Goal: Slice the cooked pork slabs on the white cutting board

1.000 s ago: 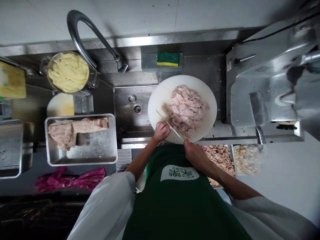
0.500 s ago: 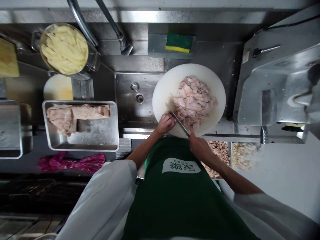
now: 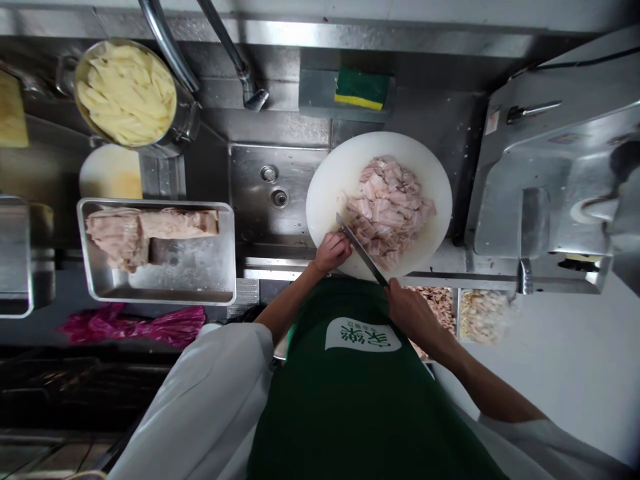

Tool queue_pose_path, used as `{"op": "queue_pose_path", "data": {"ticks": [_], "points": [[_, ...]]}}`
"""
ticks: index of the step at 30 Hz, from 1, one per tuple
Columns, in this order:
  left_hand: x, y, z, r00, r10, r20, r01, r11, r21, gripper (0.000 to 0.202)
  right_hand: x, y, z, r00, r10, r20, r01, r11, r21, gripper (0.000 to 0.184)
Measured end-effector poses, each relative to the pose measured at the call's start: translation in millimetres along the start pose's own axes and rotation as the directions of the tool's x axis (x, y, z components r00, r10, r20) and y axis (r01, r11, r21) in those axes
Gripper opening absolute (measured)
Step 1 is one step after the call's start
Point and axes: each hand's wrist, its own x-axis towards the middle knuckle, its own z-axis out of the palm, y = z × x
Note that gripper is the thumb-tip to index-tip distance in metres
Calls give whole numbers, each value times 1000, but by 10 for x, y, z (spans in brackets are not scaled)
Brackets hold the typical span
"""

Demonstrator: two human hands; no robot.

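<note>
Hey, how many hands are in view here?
2: the left hand at the near edge of the cutting board, beside the knife; the right hand gripping that knife. No others show.

A pale wall (image 3: 400, 10) runs along the top edge of the frame, with a long steel ledge (image 3: 300, 33) below it. The stainless-steel bench (image 3: 280, 123) stretches across the middle, with a sink (image 3: 250, 230) set into it left of centre and a tap (image 3: 255, 100) mounted behind. At lower left is a dark rack (image 3: 45, 383), its details lost in shadow. A smooth white surface (image 3: 560, 373) fills the lower right; whether it is floor or furniture is unclear. The light is cool and dim, glinting off the ledge, while the upper right corner falls into darkness.
</note>
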Motion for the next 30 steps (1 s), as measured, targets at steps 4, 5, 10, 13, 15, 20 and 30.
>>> {"op": "queue_pose_path", "data": {"ticks": [4,5,10,13,15,20,30], "points": [[-26,-17,3,999,-13,34,14,1000,-7,8,344,-115,19,1000,-29,-10,29,999,14,30],[-35,-23,4,998,-32,59,33,999,-19,8,523,-187,-4,998,-50,-44,51,999,14,32],[-61,-28,16,999,-29,13,29,1000,3,9,1086,-396,-192,974,-85,-210,94,995,30,37],[-56,-13,25,1000,-13,-24,13,1000,18,10,807,-280,-232,973,-94,-210,100,995,19,34],[-49,-2,27,1000,-24,-13,24,1000,7,10,473,-160,-214,983,-92,-159,94,996,6,32],[-36,8,37,999,-6,-32,7,1000,29,11,18,4,-115,1000,-18,8,18,1000,-14,28],[-93,-34,36,995,-92,25,92,996,4,16,1185,-362,-199,959,-125,-255,136,990,25,40]]}}
